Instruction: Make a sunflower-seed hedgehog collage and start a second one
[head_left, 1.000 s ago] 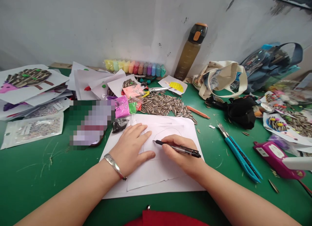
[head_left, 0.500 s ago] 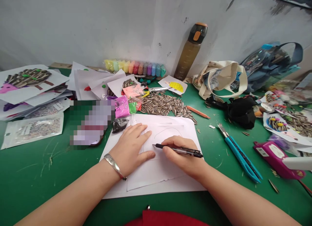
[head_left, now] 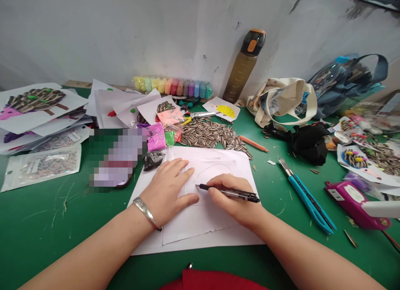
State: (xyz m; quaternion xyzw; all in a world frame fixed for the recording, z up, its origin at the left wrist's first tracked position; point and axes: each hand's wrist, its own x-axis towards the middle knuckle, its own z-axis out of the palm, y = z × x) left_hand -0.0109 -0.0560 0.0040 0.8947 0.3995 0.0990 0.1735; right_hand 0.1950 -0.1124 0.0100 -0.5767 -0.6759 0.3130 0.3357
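Observation:
Two overlapping white sheets of paper (head_left: 193, 223) lie on the green table in front of me. My left hand (head_left: 170, 188) rests flat on their left part, fingers spread. A black pen (head_left: 229, 193) is held in my right hand (head_left: 237, 198), its tip at the paper just right of my left fingers. Above the pen a thin curved line (head_left: 215, 166) is drawn on the upper sheet. Beyond the paper's far edge lies a heap of striped sunflower seeds (head_left: 209, 133). A small black bag of clay (head_left: 153, 160) sits by my left fingertips.
Left are a blurred phone (head_left: 121, 161), bead packets (head_left: 43, 165) and stacked seed pictures (head_left: 37, 102). Clay packs (head_left: 173, 86) and a bottle (head_left: 243, 67) stand by the wall. Right lie an orange pencil (head_left: 254, 143), a blue cutter (head_left: 309, 200) and a magenta device (head_left: 353, 202).

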